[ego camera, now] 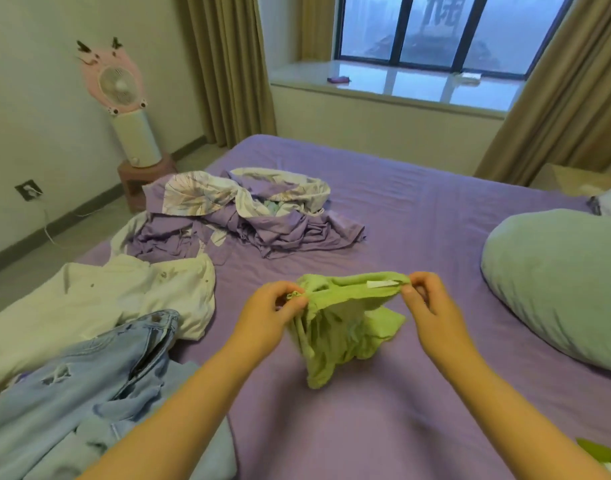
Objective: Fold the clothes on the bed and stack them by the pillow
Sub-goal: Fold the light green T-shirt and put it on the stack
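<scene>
Head view: left hand (276,308) and right hand (425,299) each pinch one end of the top edge of a small lime-green knitted garment (345,327) between curled fingers and thumb. The garment hangs between them above the purple bed sheet (418,216), its lower end near the sheet. To the right lies a pale green pillow (560,282). To the left lie a cream shirt (124,299) and light blue ripped jeans (89,379); farther back, a crumpled purple floral cover (248,213).
</scene>
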